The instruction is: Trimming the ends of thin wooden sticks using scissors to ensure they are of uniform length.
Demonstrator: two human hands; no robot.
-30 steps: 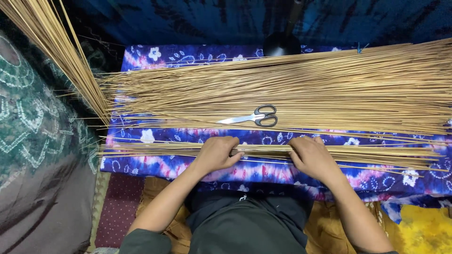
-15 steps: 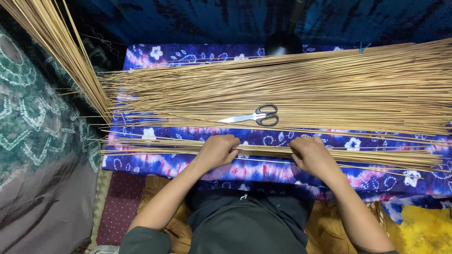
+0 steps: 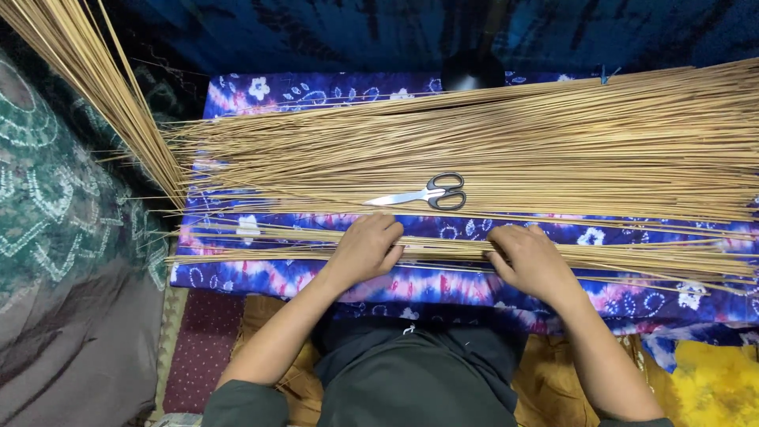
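Observation:
A thin row of long tan sticks (image 3: pixel 443 247) lies along the near edge of a blue and purple flowered cloth (image 3: pixel 443 289). My left hand (image 3: pixel 368 247) rests palm down on this row, fingers curled over the sticks. My right hand (image 3: pixel 526 257) presses on the same row a little to the right, fingers bent over it. Beyond them a large pile of the same sticks (image 3: pixel 506 146) spreads across the cloth. Scissors (image 3: pixel 423 194) with black handles lie shut on the pile's near edge, just past my hands.
Another bundle of sticks (image 3: pixel 87 71) slants down from the top left corner. A green patterned fabric (image 3: pixel 47 182) and grey cloth cover the left. A dark round object (image 3: pixel 472 71) sits at the cloth's far edge. Yellow fabric (image 3: pixel 711 379) shows at bottom right.
Both hands stay on the near row of sticks; they have shifted only slightly along it. The scissors and the big pile have not moved.

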